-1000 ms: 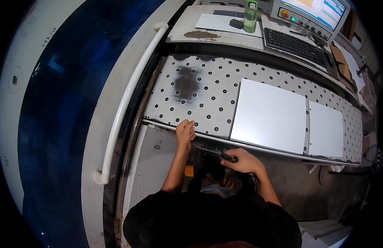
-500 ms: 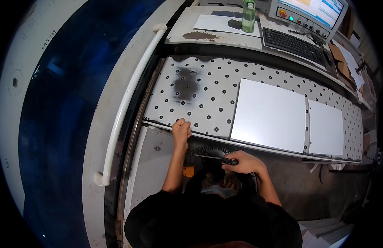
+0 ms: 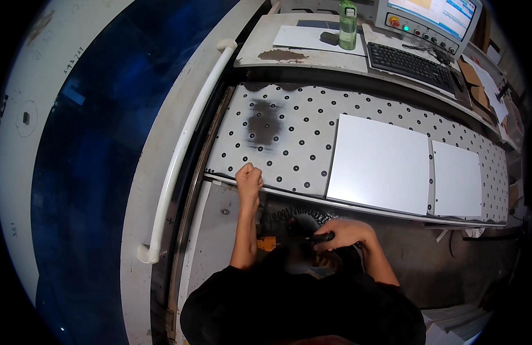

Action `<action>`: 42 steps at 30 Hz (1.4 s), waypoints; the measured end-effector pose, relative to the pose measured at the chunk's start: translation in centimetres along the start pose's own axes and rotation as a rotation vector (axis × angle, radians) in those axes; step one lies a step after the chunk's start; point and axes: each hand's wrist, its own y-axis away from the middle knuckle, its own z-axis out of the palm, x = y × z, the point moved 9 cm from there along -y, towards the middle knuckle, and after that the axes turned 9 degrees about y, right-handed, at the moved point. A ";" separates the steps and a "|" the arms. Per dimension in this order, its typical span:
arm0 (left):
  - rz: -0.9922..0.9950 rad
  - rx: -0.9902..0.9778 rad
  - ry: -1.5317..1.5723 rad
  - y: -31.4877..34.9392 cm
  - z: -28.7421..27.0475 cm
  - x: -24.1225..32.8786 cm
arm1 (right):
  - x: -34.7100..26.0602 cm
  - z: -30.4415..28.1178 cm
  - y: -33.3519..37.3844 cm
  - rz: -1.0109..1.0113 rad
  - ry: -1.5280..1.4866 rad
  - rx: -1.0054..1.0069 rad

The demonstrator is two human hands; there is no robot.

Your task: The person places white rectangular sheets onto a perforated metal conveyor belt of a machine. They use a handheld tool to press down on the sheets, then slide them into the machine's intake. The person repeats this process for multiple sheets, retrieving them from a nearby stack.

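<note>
My left hand (image 3: 249, 179) is closed in a fist at the near edge of the dotted worktable (image 3: 300, 150); whatever the fingers may hold is hidden. Lower and to the right, my right hand (image 3: 347, 234) is wrapped round a black-handled tool (image 3: 324, 237) in front of my body. Its thin shaft is hard to make out against my dark clothing. Nearest to this hand, below the table edge, runs a black coiled hose (image 3: 286, 215). Two white panels, a larger one (image 3: 380, 165) and a smaller one (image 3: 458, 179), lie flat on the table to the right.
A long white handle bar (image 3: 182, 146) on a machine with a dark blue window (image 3: 99, 172) borders the left. Behind the table stand a green bottle (image 3: 347, 29), a black keyboard (image 3: 409, 66) and a monitor (image 3: 435, 17). Stacked sheets (image 3: 450, 325) sit at the lower right.
My right hand has moved slightly down and right with the tool, whose thin shaft showed plainly before, pointing left. My left fist stays by the table edge. The whole view has shifted a little.
</note>
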 end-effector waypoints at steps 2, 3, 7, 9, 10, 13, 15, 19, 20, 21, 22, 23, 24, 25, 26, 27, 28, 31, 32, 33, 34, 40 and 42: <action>0.003 0.006 0.016 0.3 0.7 0.0 | 0.0 -1.2 0.3 -0.052 -0.014 0.164; 0.001 0.015 0.015 0.5 1.0 -0.3 | 0.1 -2.1 0.5 -0.103 -0.012 0.287; 0.016 -0.018 -0.034 1.0 1.0 -2.1 | 2.1 -3.7 1.4 -0.044 -0.111 0.540; 0.024 -0.039 -0.068 1.1 0.9 -3.1 | 2.5 -4.1 1.9 -0.009 -0.163 0.616; -0.022 -0.024 -0.037 1.2 0.7 -3.7 | 2.4 -4.0 1.9 -0.002 -0.174 0.606; -0.114 0.020 0.061 1.5 0.4 -4.3 | 2.3 -3.7 1.9 0.015 -0.177 0.566; -0.116 0.053 0.131 1.5 0.3 -3.9 | 2.6 -3.2 1.3 0.020 -0.142 0.522; -0.109 0.037 0.039 1.1 -0.5 -2.7 | 1.6 -2.2 0.4 -0.092 -0.103 0.463; -0.110 0.042 0.029 1.2 -0.7 -2.6 | 1.5 -2.2 0.3 -0.080 -0.113 0.467; -0.110 0.049 0.019 1.2 -0.9 -2.5 | 1.3 -2.3 0.2 -0.068 -0.122 0.469; -0.115 0.057 0.007 1.4 -0.9 -2.6 | 1.2 -2.4 0.2 -0.056 -0.131 0.472; -0.120 0.065 -0.005 1.7 -0.8 -2.8 | 1.4 -2.3 0.0 -0.028 -0.110 0.462; -0.126 0.073 -0.016 2.0 -0.8 -3.1 | 1.7 -2.3 -0.2 0.000 -0.090 0.453; -0.137 0.057 -0.002 2.2 -0.5 -3.4 | 1.9 -2.3 -0.2 0.028 -0.068 0.445; -0.149 0.040 0.012 2.5 -0.3 -3.8 | 1.7 -2.3 -0.3 -0.021 -0.077 0.443; -0.160 0.027 0.023 2.6 -0.1 -4.1 | 1.5 -2.2 -0.4 -0.072 -0.088 0.437; -0.169 0.036 0.028 2.7 0.0 -4.3 | 1.2 -2.2 -0.4 -0.124 -0.100 0.431; -0.177 0.065 0.063 2.6 0.1 -4.4 | 1.0 -3.2 0.6 -0.096 -0.058 0.488; -0.167 0.080 0.082 2.5 0.0 -4.3 | 2.2 -4.0 1.1 -0.040 -0.140 0.597; -0.155 0.092 0.101 2.2 0.0 -4.1 | 3.8 -4.5 1.7 0.014 -0.223 0.708; -0.128 0.070 0.048 1.7 0.1 -3.9 | 5.4 -4.9 2.2 0.069 -0.307 0.818; 0.236 -0.079 -0.543 -3.9 -1.2 -2.5 | 9.5 -8.1 5.9 -0.007 -0.727 1.067; 0.330 -0.052 -0.776 -5.8 0.1 -1.0 | 10.4 -7.4 6.3 0.053 -0.767 1.029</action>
